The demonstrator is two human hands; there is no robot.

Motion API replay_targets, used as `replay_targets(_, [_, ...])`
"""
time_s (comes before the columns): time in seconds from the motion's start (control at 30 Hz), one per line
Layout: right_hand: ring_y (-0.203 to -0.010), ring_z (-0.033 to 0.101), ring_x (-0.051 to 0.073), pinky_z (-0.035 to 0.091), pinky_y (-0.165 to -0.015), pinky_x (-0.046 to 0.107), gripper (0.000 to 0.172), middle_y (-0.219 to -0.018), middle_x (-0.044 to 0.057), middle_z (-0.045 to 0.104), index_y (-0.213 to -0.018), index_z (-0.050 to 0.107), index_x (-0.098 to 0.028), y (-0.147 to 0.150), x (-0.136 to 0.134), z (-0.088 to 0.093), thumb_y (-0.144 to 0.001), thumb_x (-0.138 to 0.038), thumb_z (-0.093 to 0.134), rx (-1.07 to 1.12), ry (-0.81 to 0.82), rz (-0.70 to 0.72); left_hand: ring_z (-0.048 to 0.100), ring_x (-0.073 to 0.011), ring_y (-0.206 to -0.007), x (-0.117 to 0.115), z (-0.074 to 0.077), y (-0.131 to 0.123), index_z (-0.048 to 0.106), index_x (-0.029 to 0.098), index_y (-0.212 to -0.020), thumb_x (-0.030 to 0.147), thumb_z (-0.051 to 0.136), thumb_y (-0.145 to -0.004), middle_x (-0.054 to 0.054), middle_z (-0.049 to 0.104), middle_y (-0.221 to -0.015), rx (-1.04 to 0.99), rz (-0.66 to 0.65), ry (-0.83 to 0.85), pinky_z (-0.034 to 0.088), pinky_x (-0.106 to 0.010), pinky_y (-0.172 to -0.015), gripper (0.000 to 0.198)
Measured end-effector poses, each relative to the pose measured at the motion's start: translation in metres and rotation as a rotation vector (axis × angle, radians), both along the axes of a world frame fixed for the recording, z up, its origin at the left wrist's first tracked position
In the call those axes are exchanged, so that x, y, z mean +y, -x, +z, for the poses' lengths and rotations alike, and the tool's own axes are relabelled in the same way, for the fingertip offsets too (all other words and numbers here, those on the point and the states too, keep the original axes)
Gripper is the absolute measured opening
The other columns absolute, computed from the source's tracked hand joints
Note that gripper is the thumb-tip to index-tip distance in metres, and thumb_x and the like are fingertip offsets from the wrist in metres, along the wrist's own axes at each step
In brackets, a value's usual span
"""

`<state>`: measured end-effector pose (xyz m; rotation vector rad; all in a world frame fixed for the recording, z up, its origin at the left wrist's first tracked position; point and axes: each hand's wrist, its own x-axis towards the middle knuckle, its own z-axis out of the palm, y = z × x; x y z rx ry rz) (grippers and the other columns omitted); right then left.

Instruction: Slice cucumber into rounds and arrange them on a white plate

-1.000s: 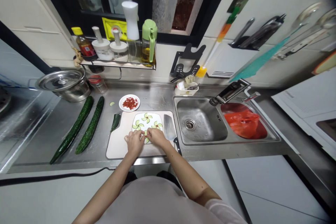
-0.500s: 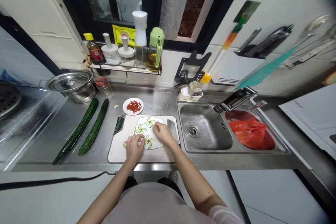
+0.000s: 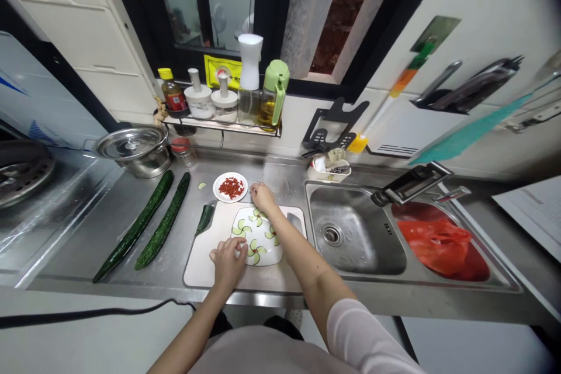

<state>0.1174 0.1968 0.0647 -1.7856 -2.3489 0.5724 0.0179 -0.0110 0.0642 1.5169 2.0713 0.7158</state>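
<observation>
With right hand (image 3: 263,196) just past the plate (image 3: 255,233), left hand (image 3: 229,260) at its left edge, fingers kinda half-curled, grip unclear

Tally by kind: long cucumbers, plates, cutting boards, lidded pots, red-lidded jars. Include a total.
Long cucumbers: 2
Plates: 2 (one round, one squarish)
Cutting board: 1
Lidded pot: 1
Red-lidded jar: 1
Total: 7

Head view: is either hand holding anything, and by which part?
No held thing is visible; whether the left hand or right hand pinches something tiny cannot be told.
</observation>
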Motion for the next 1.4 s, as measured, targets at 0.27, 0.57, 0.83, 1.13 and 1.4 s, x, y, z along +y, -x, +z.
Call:
replay_targets(0.27, [-0.104,0.043,0.022,0.036,-0.083,0.03,0.031,-0.118,0.009,0.049,-0.106,0.069,-0.027,0.028,0.036,-0.01,-0.089,-0.021,0.044,-0.1,0.021,0.178,0.055,-0.0212,-0.087,0.002,-0.004,0.009,0.068,0.025,-0.095,0.032,0.052,-0.086,-0.002,0.065,-0.082,0.005,0.022,0.014,0.03,-0.036,-0.079,0.02])
replay_targets(0.57, [-0.105,0.041,0.024,0.036,-0.08,0.031,0.025,-0.117,0.01,0.051,-0.096,0.071,-0.023,0.036,0.051,-0.016,-0.086,-0.018,0.048,-0.126,0.037,0.2,0.055,-0.0214,-0.088,0.004,-0.001,0.017,0.067,0.024,-0.095,0.032,0.051,-0.086,-0.003,0.066,-0.082,-0.013,0.051,0.026,0.03,-0.036,-0.08,0.02])
replay_targets(0.83, [-0.104,0.041,0.022,0.035,-0.081,0.029,0.024,-0.116,0.011,0.051,-0.098,0.068,-0.019,0.037,0.049,-0.012,-0.088,-0.019,0.046,-0.103,0.035,0.152,0.055,-0.0218,-0.089,0.005,-0.002,0.016,0.066,0.024,-0.096,0.033,0.05,-0.086,-0.003,0.066,-0.084,-0.039,0.08,0.032,0.029,-0.037,-0.081,0.021])
replay_targets(1.13, [-0.099,0.046,0.017,0.032,-0.092,0.028,0.014,-0.103,0.005,0.056,-0.089,0.065,-0.019,-0.002,-0.007,-0.014,-0.086,-0.023,0.051,0.307,-0.086,-0.003,0.055,-0.0221,-0.089,0.011,-0.008,0.022,0.067,0.024,-0.094,0.032,0.051,-0.085,-0.003,0.067,-0.084,-0.042,0.11,-0.005,0.03,-0.037,-0.083,0.02])
replay_targets(1.4, [-0.102,0.044,0.018,0.032,-0.089,0.03,0.013,-0.102,0.005,0.058,-0.088,0.065,-0.021,-0.019,-0.089,-0.007,-0.085,-0.024,0.052,0.347,-0.059,-0.015,0.055,-0.0219,-0.091,0.02,-0.014,0.028,0.067,0.025,-0.095,0.03,0.052,-0.084,-0.003,0.067,-0.087,-0.001,0.138,-0.012,0.028,-0.036,-0.082,0.02])
